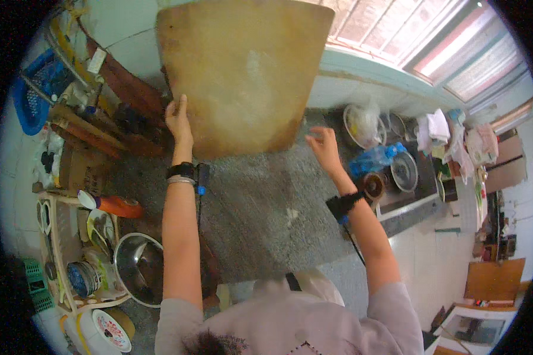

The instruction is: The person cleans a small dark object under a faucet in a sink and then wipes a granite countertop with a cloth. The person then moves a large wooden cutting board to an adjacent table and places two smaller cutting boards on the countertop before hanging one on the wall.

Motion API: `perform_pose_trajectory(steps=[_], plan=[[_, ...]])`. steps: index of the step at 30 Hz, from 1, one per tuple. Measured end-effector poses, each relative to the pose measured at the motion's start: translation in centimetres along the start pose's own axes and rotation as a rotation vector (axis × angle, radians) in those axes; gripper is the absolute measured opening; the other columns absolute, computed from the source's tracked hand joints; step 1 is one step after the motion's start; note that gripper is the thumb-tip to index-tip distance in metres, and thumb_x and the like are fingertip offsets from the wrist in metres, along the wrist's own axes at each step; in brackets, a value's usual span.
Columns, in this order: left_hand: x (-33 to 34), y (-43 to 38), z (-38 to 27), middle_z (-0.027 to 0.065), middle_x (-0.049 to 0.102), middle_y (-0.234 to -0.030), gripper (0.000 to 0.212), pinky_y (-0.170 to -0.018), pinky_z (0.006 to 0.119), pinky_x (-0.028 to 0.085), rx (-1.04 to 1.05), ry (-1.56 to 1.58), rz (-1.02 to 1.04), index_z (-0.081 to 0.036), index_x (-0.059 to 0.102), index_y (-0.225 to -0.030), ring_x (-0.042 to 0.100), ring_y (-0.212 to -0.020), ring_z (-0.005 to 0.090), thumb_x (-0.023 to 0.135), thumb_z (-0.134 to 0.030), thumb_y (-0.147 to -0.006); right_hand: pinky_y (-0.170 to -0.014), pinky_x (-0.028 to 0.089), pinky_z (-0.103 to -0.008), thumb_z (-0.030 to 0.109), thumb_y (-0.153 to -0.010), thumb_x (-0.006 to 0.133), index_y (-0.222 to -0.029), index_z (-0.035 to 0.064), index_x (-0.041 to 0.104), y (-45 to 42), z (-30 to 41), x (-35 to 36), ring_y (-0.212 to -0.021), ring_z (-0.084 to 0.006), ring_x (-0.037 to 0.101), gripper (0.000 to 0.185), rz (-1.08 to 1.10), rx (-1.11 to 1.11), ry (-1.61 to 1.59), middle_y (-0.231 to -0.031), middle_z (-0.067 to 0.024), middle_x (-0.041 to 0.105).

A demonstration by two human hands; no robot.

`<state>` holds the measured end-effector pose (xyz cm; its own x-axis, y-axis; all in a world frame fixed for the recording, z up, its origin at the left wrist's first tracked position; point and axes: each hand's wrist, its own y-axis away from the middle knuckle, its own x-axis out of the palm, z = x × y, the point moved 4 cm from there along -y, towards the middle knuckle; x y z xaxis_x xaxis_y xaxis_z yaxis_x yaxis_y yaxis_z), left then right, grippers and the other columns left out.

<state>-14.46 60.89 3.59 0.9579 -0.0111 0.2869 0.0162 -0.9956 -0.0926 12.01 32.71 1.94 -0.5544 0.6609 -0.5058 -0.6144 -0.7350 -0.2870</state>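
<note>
A large tan wooden board (248, 80) with rounded corners stands tilted at the back of a grey stone-like counter (257, 213). My left hand (179, 124) grips its left edge, the thumb lying on the front face and the other fingers at the edge. Off the board's lower right corner, my right hand (324, 148) is held in the air with its fingers bent and apart, holding nothing. Both wrists wear black bands with small devices. The board hides part of the wall behind it.
On the left are a steel bowl (140, 270), a rack (60, 253) and an orange bottle (117, 207). A blue plastic basket (37, 95) hangs near pipes. To the right stand a metal bowl (404, 172), a blue plastic bag (373, 159) and a bagged basin (359, 126), below a barred window (382, 26).
</note>
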Motion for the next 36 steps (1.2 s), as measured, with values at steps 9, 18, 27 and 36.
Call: perform_pose_trajectory(steps=[9, 18, 27, 36], plan=[[-1.8, 20.8, 5.3, 0.0061, 0.056, -0.099, 0.026, -0.081, 0.027, 0.04, -0.04, -0.084, 0.205, 0.0, 0.054, -0.1, 0.051, -0.09, 0.0141, 0.059, -0.016, -0.081, -0.059, 0.046, -0.0268, 0.004, -0.073, 0.064, -0.077, -0.0002, 0.057, 22.3, -2.3, -11.8, -0.07, -0.0179, 0.056, 0.009, -0.219, 0.156, 0.164, -0.084, -0.008, 0.052], [-0.1, 37.5, 4.5, 0.0011, 0.054, -0.077, 0.012, -0.063, 0.026, 0.04, -0.221, -0.337, 0.542, -0.005, 0.059, -0.081, 0.047, -0.07, 0.0107, 0.064, -0.015, -0.077, -0.056, 0.039, -0.0242, 0.016, -0.078, 0.062, -0.069, 0.0001, 0.053, 28.3, -6.9, -20.0, -0.059, -0.0122, 0.046, 0.02, -0.402, 0.343, 0.005, -0.073, -0.0052, 0.051], [7.6, 53.7, 3.3, 0.0095, 0.041, -0.066, 0.015, -0.055, 0.035, 0.034, 0.178, -0.501, 0.887, -0.003, 0.039, -0.06, 0.043, -0.064, 0.0263, 0.051, 0.005, -0.057, -0.058, 0.037, -0.0262, 0.003, -0.072, 0.059, -0.065, 0.0043, 0.04, 36.0, -14.9, -29.0, -0.062, -0.0147, 0.04, 0.02, -0.369, 0.318, 0.221, -0.065, -0.0036, 0.041], [3.4, 61.5, 2.9, 0.0133, 0.045, -0.116, 0.041, -0.089, 0.037, 0.038, 0.213, -0.783, 1.149, -0.009, 0.048, -0.113, 0.046, -0.106, 0.0289, 0.049, -0.001, -0.072, -0.078, 0.042, -0.0314, 0.01, -0.07, 0.064, -0.114, 0.0041, 0.044, 40.9, -20.9, -35.3, -0.085, -0.0216, 0.051, 0.048, -0.216, 0.118, 0.659, -0.106, -0.0098, 0.045]])
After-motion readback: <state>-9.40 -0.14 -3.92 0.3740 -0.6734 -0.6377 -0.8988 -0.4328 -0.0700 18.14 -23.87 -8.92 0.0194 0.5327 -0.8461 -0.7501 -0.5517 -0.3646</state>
